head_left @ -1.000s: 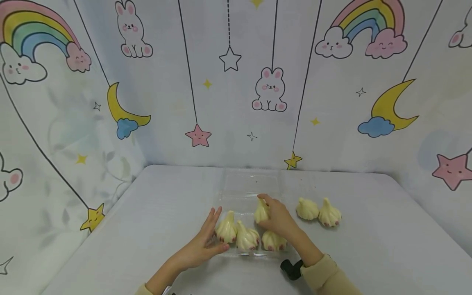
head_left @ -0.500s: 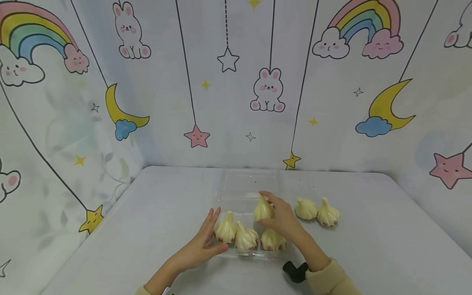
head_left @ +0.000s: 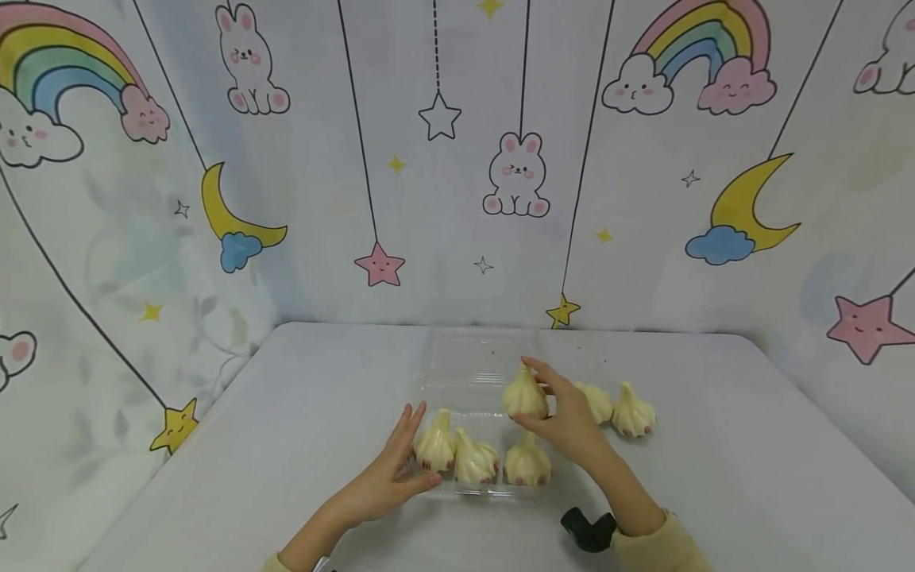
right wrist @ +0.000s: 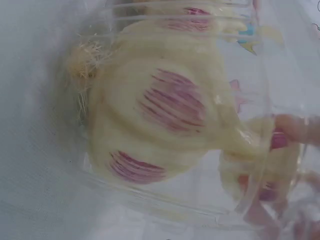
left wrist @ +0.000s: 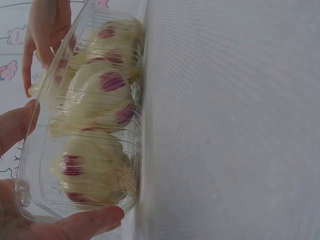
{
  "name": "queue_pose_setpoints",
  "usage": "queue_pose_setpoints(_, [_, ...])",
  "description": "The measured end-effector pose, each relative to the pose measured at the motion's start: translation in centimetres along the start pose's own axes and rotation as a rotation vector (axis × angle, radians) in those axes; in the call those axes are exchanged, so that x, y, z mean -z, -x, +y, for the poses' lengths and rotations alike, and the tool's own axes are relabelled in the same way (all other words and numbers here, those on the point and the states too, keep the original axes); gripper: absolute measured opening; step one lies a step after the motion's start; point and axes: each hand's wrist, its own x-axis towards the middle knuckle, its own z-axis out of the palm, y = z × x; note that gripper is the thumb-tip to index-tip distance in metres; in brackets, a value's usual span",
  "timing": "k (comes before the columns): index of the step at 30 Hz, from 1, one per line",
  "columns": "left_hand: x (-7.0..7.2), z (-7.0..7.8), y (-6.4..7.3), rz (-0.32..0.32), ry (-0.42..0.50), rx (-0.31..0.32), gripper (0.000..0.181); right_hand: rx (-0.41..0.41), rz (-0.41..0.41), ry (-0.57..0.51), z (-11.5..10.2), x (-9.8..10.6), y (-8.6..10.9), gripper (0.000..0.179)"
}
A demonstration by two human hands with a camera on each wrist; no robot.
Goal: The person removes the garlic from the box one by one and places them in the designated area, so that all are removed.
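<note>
Garlic bulb (head_left: 525,395) is up over the rear R part of the clear box (head_left: 493,493), my landmark; R hand (head_left: 572,419) has its fingers clamped on it, thumb low, a fingertip by the stem. Vs 1 s ago I read it as shifted R & a bit up, so the box's front R bulb (head_left: 527,465) now shows more. L hand (head_left: 389,477) hasn't really moved: fingers apart, approx. straight, touching the box's L end, thumb at its front edge. Also in the box, L & ctr: two more bulbs (head_left: 476,459). Lid (head_left: 475,353) lies open behind the box. R of the box, on the surface (head_left: 329,389): two loose bulbs (head_left: 635,411), one now part-hidden by R hand. Black bent piece (head_left: 589,531) sits front R of the box, by the R sleeve (head_left: 661,544). Cartoon-print curtain (head_left: 307,175) well behind the box.
</note>
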Motion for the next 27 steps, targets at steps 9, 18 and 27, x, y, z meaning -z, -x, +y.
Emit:
queue_pose_setpoints(9, [0.0,0.1,0.0,-0.003,0.002,-0.006,0.087,-0.009,0.031,-0.027,0.2,0.9,0.6,0.075])
queue_pose_setpoints(18, [0.0,0.2,0.1,0.006,-0.003,0.003,0.087,0.028,0.047,-0.050,0.6,1.9,1.3,0.074])
queue_pose_setpoints(27, [0.0,0.3,0.0,-0.005,-0.009,-0.001,0.088,0.006,0.046,-0.057,1.1,3.2,1.7,0.074])
